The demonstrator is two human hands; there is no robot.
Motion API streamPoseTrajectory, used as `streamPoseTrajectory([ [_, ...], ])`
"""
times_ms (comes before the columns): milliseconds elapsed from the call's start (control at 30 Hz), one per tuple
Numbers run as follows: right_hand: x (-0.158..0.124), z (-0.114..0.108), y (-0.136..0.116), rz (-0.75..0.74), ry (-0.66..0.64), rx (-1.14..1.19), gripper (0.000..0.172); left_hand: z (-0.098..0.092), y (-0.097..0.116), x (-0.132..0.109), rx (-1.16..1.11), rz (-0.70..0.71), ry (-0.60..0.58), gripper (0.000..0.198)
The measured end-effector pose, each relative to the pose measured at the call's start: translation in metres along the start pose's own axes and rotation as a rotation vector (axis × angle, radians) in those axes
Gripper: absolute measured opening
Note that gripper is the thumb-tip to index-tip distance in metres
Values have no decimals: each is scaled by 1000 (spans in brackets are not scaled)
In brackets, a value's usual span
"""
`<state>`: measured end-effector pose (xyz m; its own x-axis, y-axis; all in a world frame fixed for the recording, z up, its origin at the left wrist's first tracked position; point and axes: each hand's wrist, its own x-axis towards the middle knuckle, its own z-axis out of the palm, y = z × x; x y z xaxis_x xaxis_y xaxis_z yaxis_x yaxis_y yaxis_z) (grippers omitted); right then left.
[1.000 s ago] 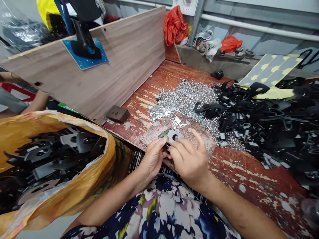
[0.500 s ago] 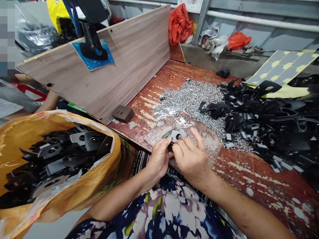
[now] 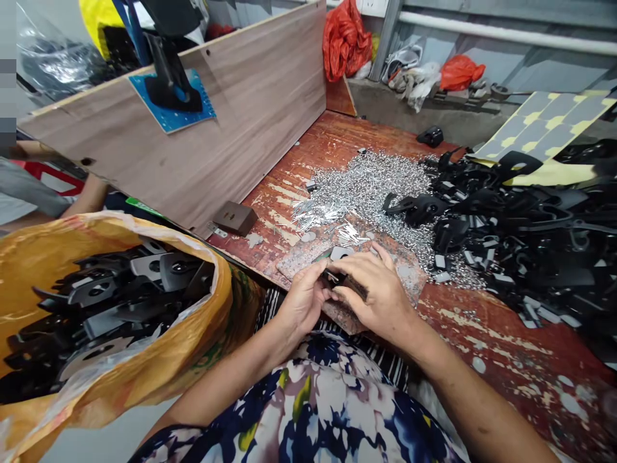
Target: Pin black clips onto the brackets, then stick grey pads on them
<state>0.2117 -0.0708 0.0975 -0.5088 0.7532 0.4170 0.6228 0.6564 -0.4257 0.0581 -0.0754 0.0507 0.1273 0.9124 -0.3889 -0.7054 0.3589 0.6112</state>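
Note:
Over the front of the table, my left hand [image 3: 304, 301] pinches one side of a small black plastic part [image 3: 332, 278] with a grey face. My right hand [image 3: 380, 292] curls around its other side, thumb below and fingers across the top, so much of the part is covered. Beneath both hands lies a speckled stone slab [image 3: 293, 262]. A few silver pins [image 3: 349, 233] rest just beyond my fingers, at the near edge of a wide heap of small metal pieces [image 3: 376, 183].
Black plastic parts [image 3: 540, 238] pile up on the right, under a sheet of grey stickers [image 3: 544, 125]. An orange sack [image 3: 224, 283] of similar parts stands at left. A wooden board [image 3: 260, 96] walls the table's left side, near a brown block [image 3: 235, 218]. Another person's arm shows far left.
My right hand has turned and now wraps over the part, with the thumb underneath. The part has tilted, and its grey face shows less. The view has shifted slightly.

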Motion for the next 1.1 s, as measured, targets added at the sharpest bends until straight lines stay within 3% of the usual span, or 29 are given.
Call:
streamPoseTrajectory([
  [67, -1, -1, 0, 5, -24, -34, 31, -1, 1, 0, 21, -14, -26, 32],
  [233, -5, 6, -4, 25, -72, -81, 31, -1, -1, -3, 54, -16, -52, 33],
  [400, -7, 8, -3, 9, -51, -65, 26, 1, 0, -4, 80, -25, -104, 35],
  [700, -6, 8, 0, -46, 13, -89, 41, 6, 5, -6, 117, -8, -119, 39],
  [800, -7, -1, -2, -45, 47, -87, 33, 6, 8, -5, 112, 26, -83, 39],
  [900, -8, -7, -7, -41, 99, -242, 10, 7, 10, -3, 76, 50, -39, 38],
  [1000, -7, -2, -13, -91, 105, -403, 24, 8, 9, -4, 62, 63, -37, 35],
  [1100, -7, 12, -18, -79, 114, -410, 30, 10, 7, -7, 68, 57, -15, 33],
])
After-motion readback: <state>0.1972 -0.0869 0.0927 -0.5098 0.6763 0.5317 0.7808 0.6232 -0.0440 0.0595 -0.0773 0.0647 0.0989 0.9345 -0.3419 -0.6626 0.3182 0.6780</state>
